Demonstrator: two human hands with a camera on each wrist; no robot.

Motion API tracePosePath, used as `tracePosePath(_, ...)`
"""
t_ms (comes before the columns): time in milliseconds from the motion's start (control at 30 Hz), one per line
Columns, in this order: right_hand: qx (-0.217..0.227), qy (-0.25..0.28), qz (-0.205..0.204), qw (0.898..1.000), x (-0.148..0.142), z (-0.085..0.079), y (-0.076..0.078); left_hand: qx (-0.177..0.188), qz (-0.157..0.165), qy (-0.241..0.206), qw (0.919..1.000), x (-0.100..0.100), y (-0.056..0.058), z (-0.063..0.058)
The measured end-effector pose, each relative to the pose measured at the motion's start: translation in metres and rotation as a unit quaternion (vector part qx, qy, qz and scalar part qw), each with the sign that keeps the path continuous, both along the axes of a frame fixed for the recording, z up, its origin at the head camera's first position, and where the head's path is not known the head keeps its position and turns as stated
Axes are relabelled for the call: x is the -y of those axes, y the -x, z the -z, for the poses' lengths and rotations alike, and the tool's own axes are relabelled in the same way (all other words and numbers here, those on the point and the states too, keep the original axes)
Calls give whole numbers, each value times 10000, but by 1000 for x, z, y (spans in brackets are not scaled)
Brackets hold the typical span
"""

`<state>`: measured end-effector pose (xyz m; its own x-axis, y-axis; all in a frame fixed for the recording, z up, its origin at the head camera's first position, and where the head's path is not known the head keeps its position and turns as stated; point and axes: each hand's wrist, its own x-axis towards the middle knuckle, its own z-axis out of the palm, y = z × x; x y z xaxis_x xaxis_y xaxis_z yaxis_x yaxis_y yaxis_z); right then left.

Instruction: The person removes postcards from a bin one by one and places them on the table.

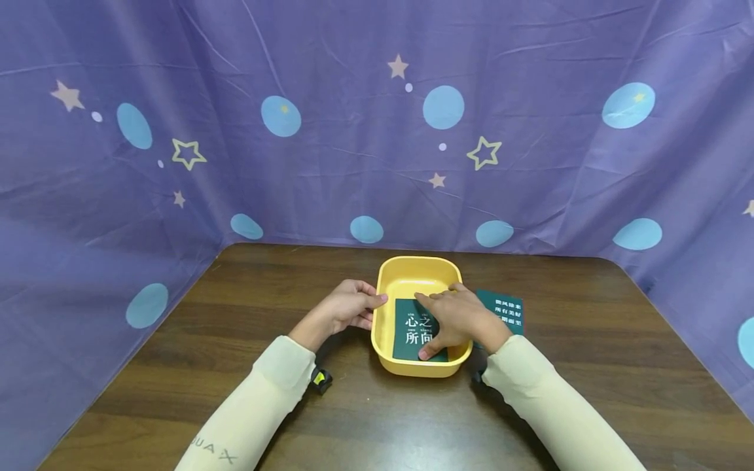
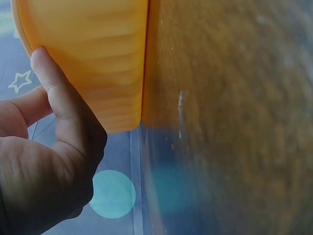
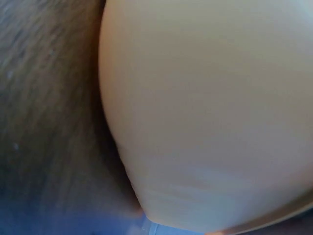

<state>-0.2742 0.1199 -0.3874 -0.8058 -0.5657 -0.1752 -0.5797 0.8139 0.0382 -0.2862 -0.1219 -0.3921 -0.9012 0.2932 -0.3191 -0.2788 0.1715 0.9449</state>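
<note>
A yellow plastic basin stands on the table. In it lies a dark green square card with white Chinese characters. My left hand pinches the basin's left rim, with the thumb at the edge and the fingers outside. My right hand reaches over the right rim, fingers spread across the card and thumb on its lower part; how firmly it touches is unclear. The basin's wall fills most of the right wrist view. A second green card lies right of the basin, partly hidden by the right arm.
The brown wooden table has rounded far corners. A purple curtain with stars and blue ovals hangs behind it and at the sides. A dark wrist strap shows below the left sleeve.
</note>
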Motion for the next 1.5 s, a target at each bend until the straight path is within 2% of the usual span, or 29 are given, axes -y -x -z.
tracePosePath(567, -214, -6, -98, 9997, 1, 1, 0, 28, 7, -44, 10000, 1, 0, 1)
tracePosePath(933, -154, 2, -26, 9999, 0, 3, 0, -22, -18, -24, 10000, 0, 1, 2)
tracePosePath(1200, -261, 344, 7, 9991, -2, 1, 0, -50, -12, 34, 10000, -1, 2, -2)
tracePosePath(1500, -566, 892, -94, 9944, -4, 4, 1, -19, -24, 0, 10000, 1, 0, 1)
